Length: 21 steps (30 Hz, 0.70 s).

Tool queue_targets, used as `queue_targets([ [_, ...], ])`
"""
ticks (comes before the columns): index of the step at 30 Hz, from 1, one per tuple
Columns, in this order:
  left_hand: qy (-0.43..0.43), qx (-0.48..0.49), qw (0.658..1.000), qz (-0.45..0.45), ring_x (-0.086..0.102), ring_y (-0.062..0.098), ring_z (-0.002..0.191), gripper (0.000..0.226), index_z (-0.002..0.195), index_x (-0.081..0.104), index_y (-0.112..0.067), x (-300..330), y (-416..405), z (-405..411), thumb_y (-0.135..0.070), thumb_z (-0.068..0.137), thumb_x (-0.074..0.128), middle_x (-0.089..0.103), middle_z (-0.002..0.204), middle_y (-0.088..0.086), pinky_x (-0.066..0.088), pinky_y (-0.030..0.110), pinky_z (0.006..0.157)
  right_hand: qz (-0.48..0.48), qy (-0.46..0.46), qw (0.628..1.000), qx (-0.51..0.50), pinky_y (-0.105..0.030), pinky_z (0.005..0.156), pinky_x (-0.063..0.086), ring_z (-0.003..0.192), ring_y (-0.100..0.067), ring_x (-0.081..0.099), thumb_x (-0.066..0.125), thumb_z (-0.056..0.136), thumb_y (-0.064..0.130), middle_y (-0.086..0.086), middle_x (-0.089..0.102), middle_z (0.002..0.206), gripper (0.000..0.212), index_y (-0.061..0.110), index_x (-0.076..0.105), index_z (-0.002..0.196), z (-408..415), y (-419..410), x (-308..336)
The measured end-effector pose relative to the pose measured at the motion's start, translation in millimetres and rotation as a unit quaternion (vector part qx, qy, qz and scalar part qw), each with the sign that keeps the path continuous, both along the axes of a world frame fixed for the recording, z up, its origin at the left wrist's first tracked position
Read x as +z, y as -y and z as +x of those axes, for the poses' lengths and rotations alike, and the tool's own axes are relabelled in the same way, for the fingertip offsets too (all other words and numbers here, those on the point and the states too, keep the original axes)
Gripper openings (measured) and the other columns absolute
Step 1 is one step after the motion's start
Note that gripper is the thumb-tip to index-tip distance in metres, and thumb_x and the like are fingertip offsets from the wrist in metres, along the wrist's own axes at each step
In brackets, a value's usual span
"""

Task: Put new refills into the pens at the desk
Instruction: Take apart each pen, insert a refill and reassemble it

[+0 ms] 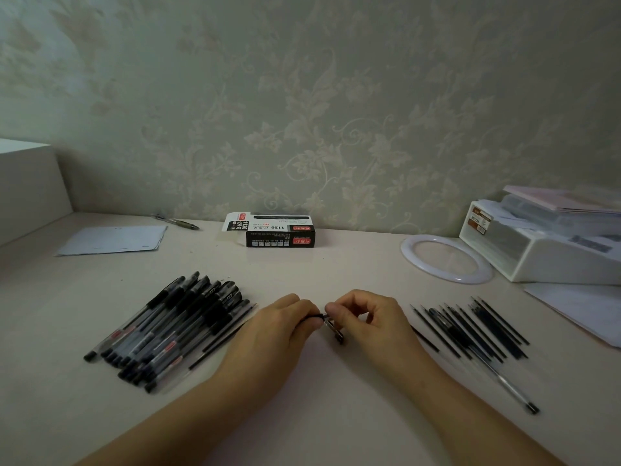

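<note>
At the middle of the table [319, 415], both hands meet over one pen [332, 326]: the left hand [279, 331] has its grip curled round the dark end of the barrel, and the right hand [366, 317] pinches the other piece between thumb and fingertips, the two parts touching or nearly so (whether they are being screwed together or pulled apart I cannot tell). To the left lies a heap of capped pens [168, 327], with a few thin refills [221, 338] beside it. To the right a fan of loose refills [470, 327] lies spread, and one clear pen [507, 385] beside them. An opened box [274, 230] stands near the wall. Judging by the piles, the work is somewhere in the middle; which pens already carry new refills the picture does not show.
</note>
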<state>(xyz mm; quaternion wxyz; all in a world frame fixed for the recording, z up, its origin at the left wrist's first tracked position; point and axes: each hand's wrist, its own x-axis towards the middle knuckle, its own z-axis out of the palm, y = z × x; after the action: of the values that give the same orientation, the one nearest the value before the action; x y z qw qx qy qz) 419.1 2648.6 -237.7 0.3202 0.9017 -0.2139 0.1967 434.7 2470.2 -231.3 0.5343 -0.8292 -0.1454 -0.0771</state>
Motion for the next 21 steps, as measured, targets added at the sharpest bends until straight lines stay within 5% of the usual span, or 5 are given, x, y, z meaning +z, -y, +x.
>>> queue_targets([
  [10, -0.024, 0.001, 1.000, -0.011, 0.054, 0.002, 0.076, 0.014, 0.094, 0.059, -0.033, -4.0, -1.1, 1.9, -0.042, 0.094, 0.048, 0.059, 0.085, -0.016, 0.047, 0.030, 0.069, 0.007, 0.015, 1.000, 0.021, -0.006, 0.057, 0.040, 0.063, 0.005, 0.055, 0.072, 0.086, 0.017, 0.019, 0.069, 0.080, 0.010, 0.027, 0.072, 0.086, 1.5, 1.2, -1.9],
  [16, -0.028, 0.005, 1.000, -0.005, 0.050, 0.000, 0.069, 0.015, 0.093, 0.042, -0.036, -6.6, -0.3, 0.0, -0.043, 0.091, 0.054, 0.056, 0.079, -0.017, 0.039, 0.024, 0.055, 0.012, 0.017, 1.000, -0.007, -0.008, 0.062, 0.042, 0.069, 0.001, 0.056, 0.068, 0.087, 0.039, 0.013, 0.070, 0.083, 0.011, 0.029, 0.070, 0.085, 4.5, -0.4, -5.0],
  [21, -0.023, -0.006, 1.000, -0.014, 0.051, 0.004, 0.068, 0.010, 0.090, 0.046, -0.033, -4.5, -0.3, 0.1, -0.039, 0.092, 0.053, 0.058, 0.082, -0.015, 0.046, 0.030, 0.059, 0.005, 0.020, 1.000, -0.008, -0.012, 0.064, 0.043, 0.072, -0.001, 0.059, 0.069, 0.089, 0.027, 0.008, 0.071, 0.080, 0.010, 0.027, 0.070, 0.079, 7.0, 1.3, -6.3],
])
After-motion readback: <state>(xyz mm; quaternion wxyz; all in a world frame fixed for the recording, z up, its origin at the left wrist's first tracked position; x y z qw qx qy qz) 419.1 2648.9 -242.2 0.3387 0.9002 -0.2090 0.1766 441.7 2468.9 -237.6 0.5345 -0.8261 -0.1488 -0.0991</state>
